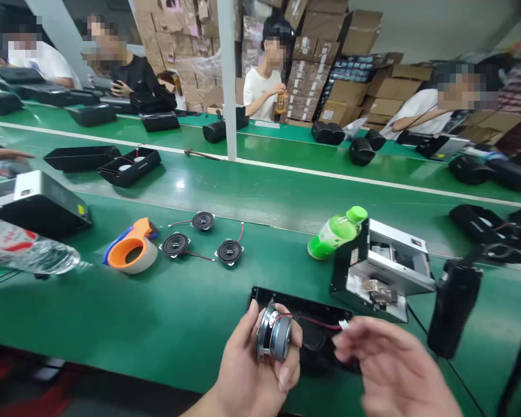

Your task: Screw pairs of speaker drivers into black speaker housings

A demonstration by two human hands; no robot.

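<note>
My left hand (254, 370) grips a small round speaker driver (274, 335) with a silver magnet back, held on edge over a black speaker housing (306, 313). A red and black wire (316, 321) runs from the driver to a white connector (342, 325), pinched at the fingertips of my right hand (391, 368), which is blurred. Three more loose speaker drivers (203, 220) (176, 244) (230, 251) lie on the green table (156, 313) farther back.
An orange tape dispenser (132, 250), a clear water bottle (26, 249) and a grey box (35, 202) lie left. A green bottle (336, 233) leans on an open metal device (384, 266). A black tool (454, 307) hangs right. Several people sit across the conveyor (286, 191).
</note>
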